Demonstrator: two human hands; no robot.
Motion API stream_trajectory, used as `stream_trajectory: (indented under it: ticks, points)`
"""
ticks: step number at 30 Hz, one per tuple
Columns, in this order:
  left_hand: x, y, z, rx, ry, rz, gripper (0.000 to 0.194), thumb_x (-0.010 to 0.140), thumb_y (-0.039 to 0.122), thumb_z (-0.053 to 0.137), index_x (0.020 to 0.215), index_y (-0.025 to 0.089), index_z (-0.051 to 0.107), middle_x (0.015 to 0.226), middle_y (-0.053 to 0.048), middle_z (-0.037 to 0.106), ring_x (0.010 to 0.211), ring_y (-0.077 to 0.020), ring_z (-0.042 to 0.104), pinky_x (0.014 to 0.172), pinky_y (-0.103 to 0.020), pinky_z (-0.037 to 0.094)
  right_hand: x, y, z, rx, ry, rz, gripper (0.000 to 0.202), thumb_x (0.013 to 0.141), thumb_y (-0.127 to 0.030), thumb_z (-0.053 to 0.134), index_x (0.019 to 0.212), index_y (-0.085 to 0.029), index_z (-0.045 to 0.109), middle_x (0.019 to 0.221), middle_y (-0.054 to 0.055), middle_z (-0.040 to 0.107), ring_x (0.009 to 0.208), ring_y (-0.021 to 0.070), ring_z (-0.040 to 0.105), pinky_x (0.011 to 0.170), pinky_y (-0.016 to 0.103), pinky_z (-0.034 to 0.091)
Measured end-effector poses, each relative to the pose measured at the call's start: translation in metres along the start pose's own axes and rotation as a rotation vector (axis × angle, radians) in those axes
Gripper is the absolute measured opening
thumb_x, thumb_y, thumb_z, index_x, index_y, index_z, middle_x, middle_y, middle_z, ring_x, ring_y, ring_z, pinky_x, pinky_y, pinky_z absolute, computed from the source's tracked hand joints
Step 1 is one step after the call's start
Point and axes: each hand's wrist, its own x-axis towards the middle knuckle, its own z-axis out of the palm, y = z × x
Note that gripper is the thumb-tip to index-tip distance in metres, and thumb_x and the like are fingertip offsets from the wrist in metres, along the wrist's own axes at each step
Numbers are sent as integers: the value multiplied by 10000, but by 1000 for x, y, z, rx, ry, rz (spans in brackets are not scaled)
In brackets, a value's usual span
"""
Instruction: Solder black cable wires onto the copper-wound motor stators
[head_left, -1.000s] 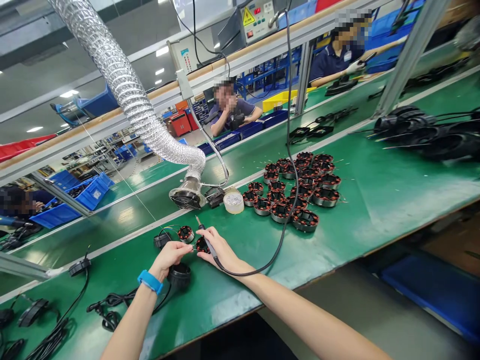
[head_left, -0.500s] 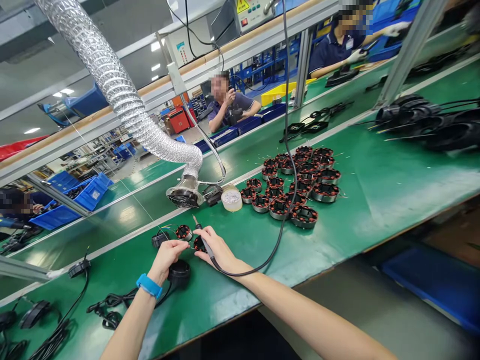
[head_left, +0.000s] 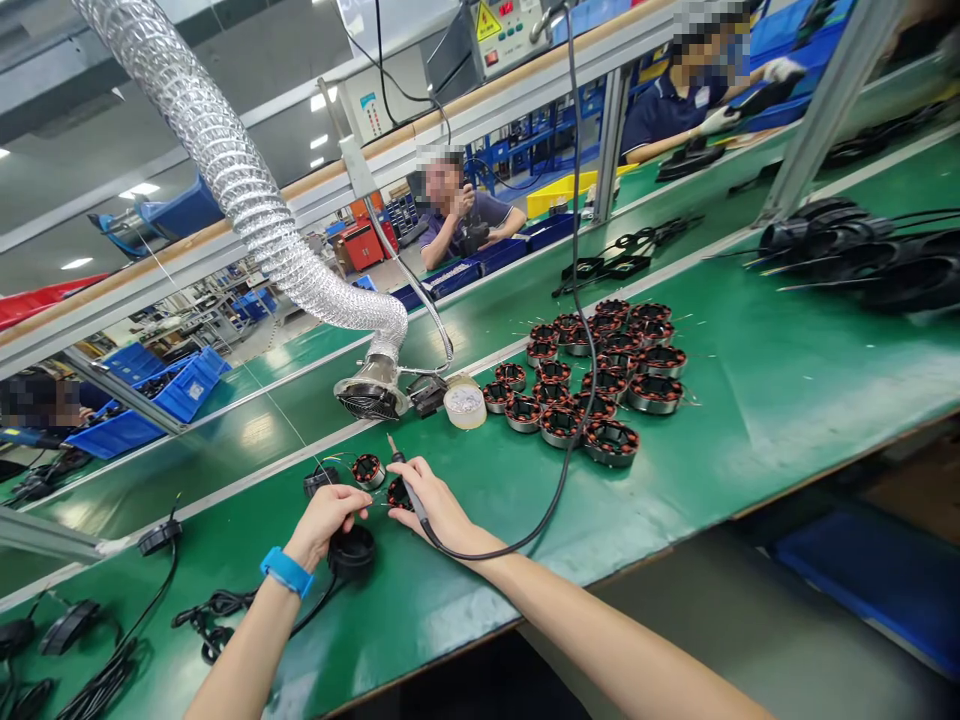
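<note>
- Right hand (head_left: 431, 500): closed round soldering iron (head_left: 409, 488), tip pointing far-left; black cable (head_left: 555, 480) loops right across green table (head_left: 750, 420).
- Left hand (head_left: 322, 520): fingers pinched on wire at small stator (head_left: 397, 493), which lies on table just under right hand's fingers; blue wristband (head_left: 286, 571) on wrist.
- 2nd stator (head_left: 368, 470) just beyond, near iron tip.
- Black round housing (head_left: 352, 550) touching left hand, near side.
- Stator batch (head_left: 600, 370) grouped far right, well apart.
- Fume duct (head_left: 247, 200) w/ intake (head_left: 371, 398) beyond hands; tape roll (head_left: 465, 405) beside it.
</note>
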Motion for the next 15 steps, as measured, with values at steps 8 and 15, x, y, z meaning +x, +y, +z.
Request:
stream_trajectory:
  ticks: [8,15]
  points:
    - [-4,9,-2,6,-14,-45,287,580,397,752,634,128,667,591,-35,634,504,-103,517,511,-231,375,0,0,0,-1,-1,16,704,716,-125,793,1322,-257,462,1092,43,487,890,185,601,810,333,511]
    - [-10,10,-2,128,-55,-26,349,649,495,660,617,159,567,558,-2,581,450,-98,495,477,-230,316,1,1,2,-1,-1,28,693,716,-125,791,1315,-248,463,1101,48,488,901,195,600,811,348,518]
